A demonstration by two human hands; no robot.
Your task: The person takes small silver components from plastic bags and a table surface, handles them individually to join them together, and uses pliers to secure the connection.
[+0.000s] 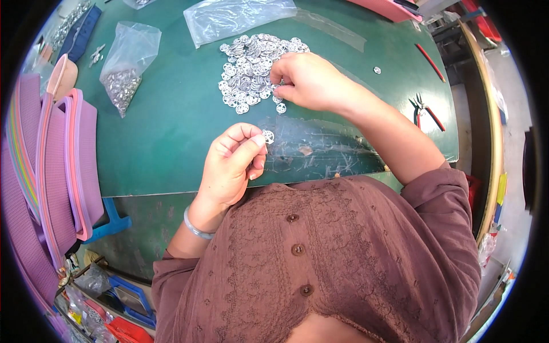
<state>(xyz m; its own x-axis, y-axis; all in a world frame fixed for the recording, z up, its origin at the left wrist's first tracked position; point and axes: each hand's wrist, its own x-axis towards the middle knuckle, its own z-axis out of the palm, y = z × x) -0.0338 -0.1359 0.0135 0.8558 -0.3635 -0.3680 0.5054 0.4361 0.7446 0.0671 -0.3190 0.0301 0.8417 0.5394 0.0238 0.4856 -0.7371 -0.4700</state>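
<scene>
Between the thumb and forefinger of my left hand [237, 157] is a small round silver charm [268, 136] with cut-out openings, held above the near part of the green table. My right hand [303, 80] reaches to the right side of a heap of silver charms [251, 71] of the same kind. Its fingers are curled at the edge of the heap, and their tips are partly hidden, so I cannot make out what is between them. One loose charm [281, 108] lies just below that hand.
A clear bag of small metal parts [123, 86] and purple baskets [63, 166] are on the left. An empty-looking plastic bag [237, 20] lies behind the heap. Red-handled pliers [423, 111], a red pencil-like stick [430, 63] and a single charm [377, 70] are on the right of the green table [166, 154].
</scene>
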